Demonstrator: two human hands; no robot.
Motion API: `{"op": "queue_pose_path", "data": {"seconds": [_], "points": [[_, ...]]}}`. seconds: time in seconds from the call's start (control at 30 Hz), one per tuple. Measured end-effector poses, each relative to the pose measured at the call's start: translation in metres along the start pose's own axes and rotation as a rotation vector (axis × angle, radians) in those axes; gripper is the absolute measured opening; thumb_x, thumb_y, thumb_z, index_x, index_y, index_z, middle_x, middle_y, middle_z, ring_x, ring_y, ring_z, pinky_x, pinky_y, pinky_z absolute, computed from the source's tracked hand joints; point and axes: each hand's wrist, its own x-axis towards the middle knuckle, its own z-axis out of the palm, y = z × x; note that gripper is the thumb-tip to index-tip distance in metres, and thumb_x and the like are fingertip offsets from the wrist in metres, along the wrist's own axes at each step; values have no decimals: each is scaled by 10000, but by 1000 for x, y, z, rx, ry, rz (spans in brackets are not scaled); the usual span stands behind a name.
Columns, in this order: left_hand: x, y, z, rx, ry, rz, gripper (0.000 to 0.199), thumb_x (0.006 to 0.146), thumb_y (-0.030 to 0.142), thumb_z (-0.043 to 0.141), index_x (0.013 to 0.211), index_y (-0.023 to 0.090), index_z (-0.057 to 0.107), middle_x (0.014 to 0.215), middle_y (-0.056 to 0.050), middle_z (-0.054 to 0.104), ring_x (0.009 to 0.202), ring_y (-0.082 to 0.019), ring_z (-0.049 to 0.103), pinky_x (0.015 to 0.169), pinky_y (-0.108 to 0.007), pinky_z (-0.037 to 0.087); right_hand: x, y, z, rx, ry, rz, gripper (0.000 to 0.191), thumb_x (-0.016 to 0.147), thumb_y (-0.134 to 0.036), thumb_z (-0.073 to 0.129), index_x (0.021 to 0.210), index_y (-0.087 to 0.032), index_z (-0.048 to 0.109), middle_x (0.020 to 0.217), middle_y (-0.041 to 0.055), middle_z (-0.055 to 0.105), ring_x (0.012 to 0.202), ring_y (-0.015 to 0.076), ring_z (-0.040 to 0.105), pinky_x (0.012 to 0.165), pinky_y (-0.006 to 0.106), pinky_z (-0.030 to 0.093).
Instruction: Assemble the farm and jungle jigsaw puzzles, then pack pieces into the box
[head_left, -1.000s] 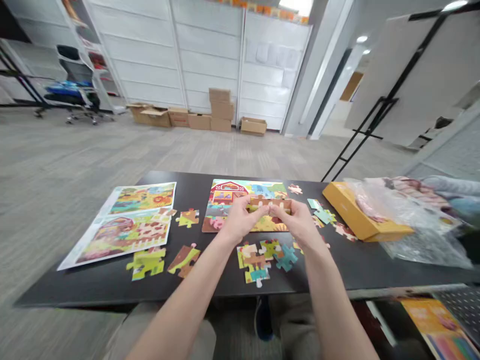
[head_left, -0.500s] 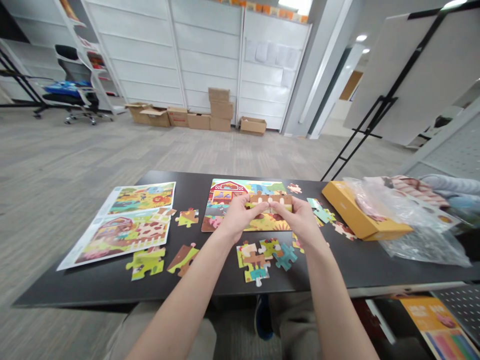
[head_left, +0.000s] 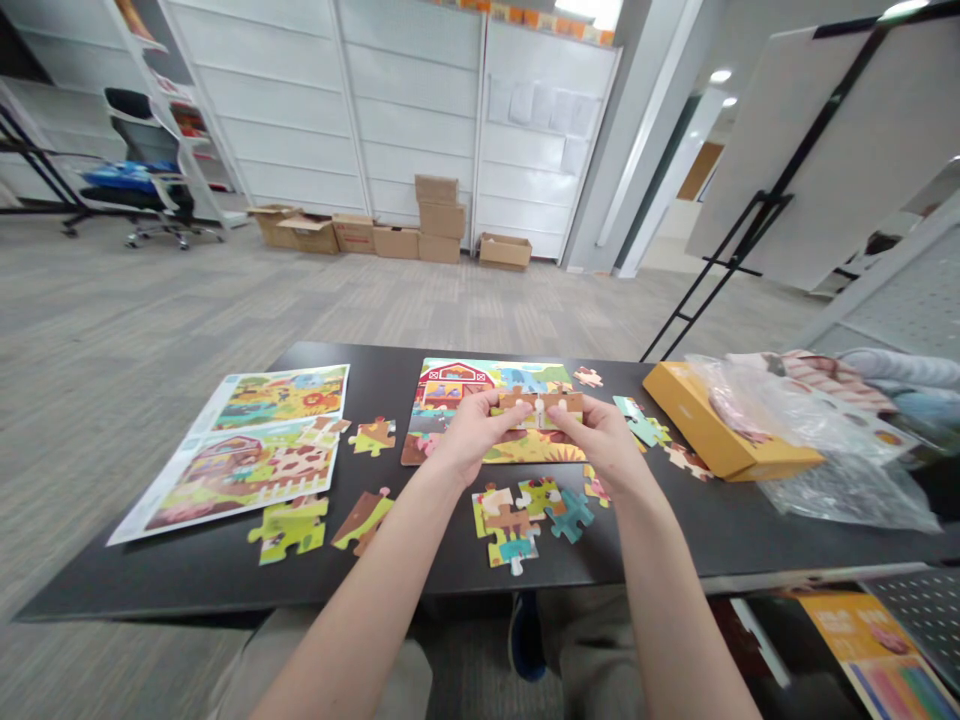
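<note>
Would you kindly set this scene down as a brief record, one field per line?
Surface: black table
Held item: puzzle strip, brown and green with white marks
Left hand: pinching the strip's left end
Right hand: pinching its right end
Beyond the strip: farm picture board, partly hidden
Nearer the person: cluster of puzzle pieces
Left side: printed sheet
Right side: yellow box and clear plastic bag
</note>
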Motion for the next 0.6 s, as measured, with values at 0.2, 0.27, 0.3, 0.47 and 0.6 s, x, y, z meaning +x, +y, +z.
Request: {"op": "queue_pose_path", "data": {"seconds": [0.2,0.27,0.3,0.47,0.6], "points": [[-2,4,0,-17,-66,-18,455,589,487,902,818,137,724,843,-41,712,787,-143,669,708,-262,587,-3,-3,-4,94,-44,26,356,736,-524,807,897,-210,757,932,48,760,758,159,670,703,285,588],[-2,5,0,-52,-71,-34,465,596,523,888,785,135,714,804,-36,704,762,-139,666,701,-267,598,-3,-3,-5,126,-48,40,345,728,-512,820,884,-210,758,918,42,755,739,145,659,701,271,585],[-2,6,0,-70,-70,-42,471,601,536,881,779,134,713,787,-34,700,751,-138,664,696,-270,603,-2,-3,-6,139,-47,50,342,725,-508,824,881,-211,759,913,39,753,731,140,654,696,265,583],[-3,7,1,-114,-71,-51,455,641,517,868,834,129,728,785,-39,710,806,-169,687,724,-299,621,-2,-4,-7,160,-44,71,361,700,-512,842,875,-207,760,888,36,750,711,138,645,681,262,578],[-3,7,1,-158,-45,-66,409,692,495,842,841,132,727,837,-70,738,895,-213,704,789,-352,622,-1,-1,-8,118,-39,36,379,715,-523,825,903,-202,754,931,48,757,747,157,670,719,290,588]]}}
